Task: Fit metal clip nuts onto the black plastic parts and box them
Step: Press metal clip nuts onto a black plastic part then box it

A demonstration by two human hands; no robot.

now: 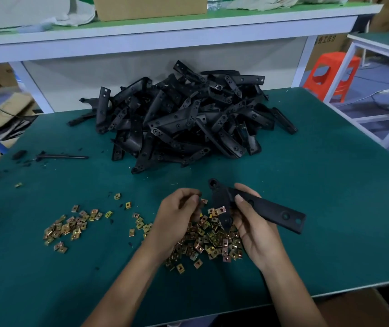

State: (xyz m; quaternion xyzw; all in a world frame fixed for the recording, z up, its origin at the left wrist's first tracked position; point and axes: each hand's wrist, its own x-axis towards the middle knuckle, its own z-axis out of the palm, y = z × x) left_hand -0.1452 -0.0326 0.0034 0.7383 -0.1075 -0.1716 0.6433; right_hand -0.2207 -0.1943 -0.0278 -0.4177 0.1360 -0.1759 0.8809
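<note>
My right hand grips a black plastic part above the green table, its long arm pointing right. One metal clip nut sits on the part's lower tab. My left hand hovers just left of the part with curled fingers and pinches a small clip nut at its fingertips. Under both hands lies a heap of loose brass-coloured clip nuts. A big pile of black plastic parts fills the back of the table.
A second scatter of clip nuts lies at the left. A thin black rod and black scraps sit at the far left. A cardboard box stands on the shelf above. An orange stool stands beyond the table's right edge.
</note>
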